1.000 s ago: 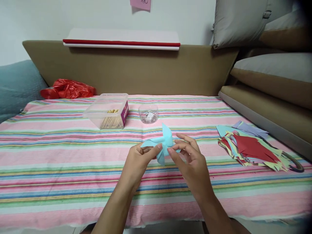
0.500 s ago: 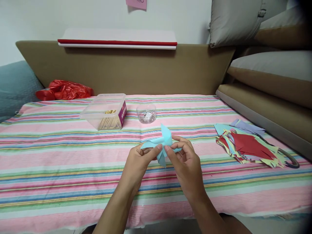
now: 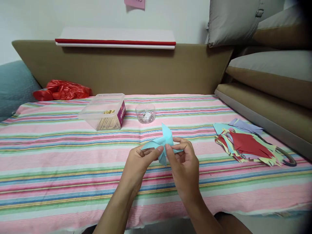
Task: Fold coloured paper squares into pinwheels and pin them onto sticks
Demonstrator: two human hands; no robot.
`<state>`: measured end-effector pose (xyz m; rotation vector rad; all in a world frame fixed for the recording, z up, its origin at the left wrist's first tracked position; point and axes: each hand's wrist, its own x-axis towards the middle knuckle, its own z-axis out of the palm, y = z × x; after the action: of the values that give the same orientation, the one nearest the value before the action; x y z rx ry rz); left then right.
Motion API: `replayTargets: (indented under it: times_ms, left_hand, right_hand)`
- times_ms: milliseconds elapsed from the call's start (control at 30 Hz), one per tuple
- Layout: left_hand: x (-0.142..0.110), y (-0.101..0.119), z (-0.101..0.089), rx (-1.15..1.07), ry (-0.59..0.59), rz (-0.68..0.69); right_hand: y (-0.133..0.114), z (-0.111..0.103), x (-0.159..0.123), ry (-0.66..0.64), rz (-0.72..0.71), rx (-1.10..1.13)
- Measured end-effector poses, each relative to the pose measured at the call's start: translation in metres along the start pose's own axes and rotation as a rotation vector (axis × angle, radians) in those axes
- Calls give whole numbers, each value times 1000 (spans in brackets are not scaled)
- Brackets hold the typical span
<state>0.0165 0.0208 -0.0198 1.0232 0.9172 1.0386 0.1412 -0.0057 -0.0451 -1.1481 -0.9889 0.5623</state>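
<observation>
Where a striped cloth [image 3: 60, 175] of pink, green, blue and yellow spreads across the lower frame, a brown padded panel [image 3: 146, 70] rises behind it, below a pale wall [image 3: 188, 19]. Grey-and-brown cushions [image 3: 268, 74] are stacked along the right edge; a teal cushion [image 3: 14, 87] sits at the left edge. Cut coloured paper [image 3: 251, 144] lies heaped at centre right. A clear box [image 3: 121, 113] of wooden sticks [image 3: 108, 123] stands left of centre, and a crumpled red bag [image 3: 65, 90] lies upper left. Just below mid-frame, the left hand [image 3: 138, 159] pinches a light-blue paper pinwheel [image 3: 163, 140] between thumb and fingers, and the right hand [image 3: 184, 161] pinches it near its hub. Above it sits a small, clear round tub [image 3: 151, 110].
</observation>
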Motion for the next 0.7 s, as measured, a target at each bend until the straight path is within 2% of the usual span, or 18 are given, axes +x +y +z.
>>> replayTargets:
  times_ms: [300,433,600,700]
  left_hand:
    - [1,-3,6,-47,101,4]
    - [0,-2,4,-80,147,50]
    - [-3,16,-3,-48,257,151]
    - [-7,34,-5,35,260,164]
  right_hand:
    - [-3,3,-1,-20,29,40]
    - [-7,1,-1,-49,38,88]
    - [-16,-3,3,-180,-6,69]
    - [-18,-2,6,-280,-33,64]
